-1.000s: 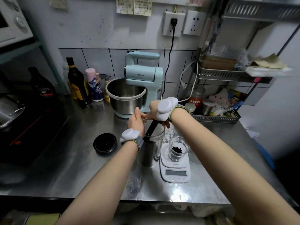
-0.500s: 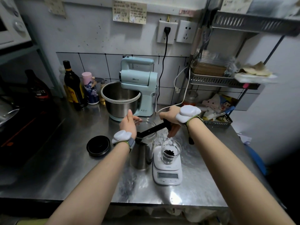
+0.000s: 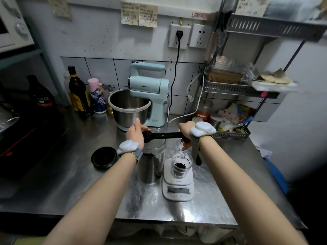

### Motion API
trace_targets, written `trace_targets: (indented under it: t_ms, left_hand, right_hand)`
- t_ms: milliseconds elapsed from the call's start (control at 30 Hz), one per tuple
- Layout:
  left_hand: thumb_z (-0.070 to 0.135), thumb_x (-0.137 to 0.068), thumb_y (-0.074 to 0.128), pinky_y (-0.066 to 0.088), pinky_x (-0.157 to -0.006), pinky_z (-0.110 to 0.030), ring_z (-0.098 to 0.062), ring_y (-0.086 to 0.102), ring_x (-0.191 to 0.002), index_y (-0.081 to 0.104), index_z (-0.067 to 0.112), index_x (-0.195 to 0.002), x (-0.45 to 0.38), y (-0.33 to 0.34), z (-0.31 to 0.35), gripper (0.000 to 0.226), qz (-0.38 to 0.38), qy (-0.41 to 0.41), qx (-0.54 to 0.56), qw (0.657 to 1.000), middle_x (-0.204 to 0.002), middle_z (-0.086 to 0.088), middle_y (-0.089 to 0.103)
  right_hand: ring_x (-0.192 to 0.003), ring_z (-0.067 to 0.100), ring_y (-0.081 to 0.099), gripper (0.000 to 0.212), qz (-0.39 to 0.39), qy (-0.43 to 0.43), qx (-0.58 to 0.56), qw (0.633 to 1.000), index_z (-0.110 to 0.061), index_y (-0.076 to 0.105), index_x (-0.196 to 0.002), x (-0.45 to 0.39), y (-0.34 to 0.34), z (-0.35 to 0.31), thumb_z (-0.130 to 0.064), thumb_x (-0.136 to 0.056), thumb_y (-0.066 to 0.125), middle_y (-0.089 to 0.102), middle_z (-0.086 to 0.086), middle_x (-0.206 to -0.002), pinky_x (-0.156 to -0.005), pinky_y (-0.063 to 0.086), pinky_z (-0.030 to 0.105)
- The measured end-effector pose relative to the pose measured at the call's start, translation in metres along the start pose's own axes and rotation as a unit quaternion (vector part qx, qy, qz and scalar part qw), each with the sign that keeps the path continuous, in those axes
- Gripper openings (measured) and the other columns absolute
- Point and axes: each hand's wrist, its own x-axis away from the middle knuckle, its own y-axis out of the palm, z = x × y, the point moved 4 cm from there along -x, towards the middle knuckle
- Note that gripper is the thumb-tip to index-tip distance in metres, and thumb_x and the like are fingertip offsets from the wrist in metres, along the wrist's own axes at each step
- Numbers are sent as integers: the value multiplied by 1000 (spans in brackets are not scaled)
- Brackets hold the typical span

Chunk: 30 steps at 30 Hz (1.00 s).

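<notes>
A tall clear jar (image 3: pixel 153 160) with dark contents in its lower half stands on the steel counter (image 3: pixel 70 183). My left hand (image 3: pixel 136 134) grips its rim at the far left side. My right hand (image 3: pixel 185 132) holds the handle of a black scoop (image 3: pixel 164 135), which lies level across the jar's mouth, its bowl holding dark beans by my left hand. Right of the jar, a small glass cup (image 3: pixel 181 164) with dark beans sits on a white kitchen scale (image 3: pixel 177 184). The jar's black lid (image 3: pixel 104 157) lies to the left.
A pale blue stand mixer (image 3: pixel 148 92) with a steel bowl stands behind the jar. Bottles (image 3: pixel 77 92) line the back left wall. A wire rack (image 3: pixel 233 131) with tins and packets fills the back right. A dark stove area lies at the left.
The scoop has come up out of the jar from a steep slant to level across its mouth. My right hand moved right and outward. The camera shifted slightly.
</notes>
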Motion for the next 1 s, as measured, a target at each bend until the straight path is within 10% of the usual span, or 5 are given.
trace_targets:
  t_ms: [133, 267, 367, 633, 1000]
  left_hand:
    - [35, -101, 27, 41, -58, -4, 4, 59, -54, 65, 5, -78, -1, 2, -3, 53, 6, 7, 20, 1000, -76, -4, 66]
    - [37, -100, 30, 52, -72, -22, -6, 65, -57, 62, 8, -69, -7, 7, -11, 53, -4, -7, 85, 996, -69, -7, 67]
    - [36, -100, 31, 52, -63, -14, -3, 64, -53, 60, 11, -65, -8, 7, -13, 52, 0, -9, 95, 995, -68, -6, 67]
    - [36, -101, 28, 42, -52, 1, 9, 59, -47, 62, 11, -67, -7, 5, -11, 54, 6, 2, 54, 999, -65, 1, 64]
    - [39, -100, 27, 50, -77, -27, -18, 65, -72, 61, 18, -63, -8, 4, -10, 54, -5, 23, 12, 1000, -79, -10, 71]
  right_hand:
    - [-58, 22, 52, 36, 15, -15, 34, 999, -19, 33, -62, -5, 5, 3, -24, -98, 34, 40, 1, -65, -33, 47, 15]
    - [-96, 37, 68, 51, 27, -39, 53, 997, -9, 46, -81, -17, 6, 11, -57, -85, 26, 53, 4, -69, -91, 52, 43]
    - [-59, 33, 64, 63, 26, -54, 52, 997, -10, 47, -71, -12, 3, 13, -64, -89, 21, 63, 11, -65, -78, 55, 44]
    - [-43, 21, 40, 40, 42, -18, -81, 996, -1, 50, -85, -17, -1, 32, -32, -94, 27, 50, 16, -60, -46, 34, 21]
    - [-44, 20, 39, 33, 73, -8, -127, 989, -4, 46, -72, -19, -21, 57, -23, -92, 29, 50, 16, -59, -49, 33, 23]
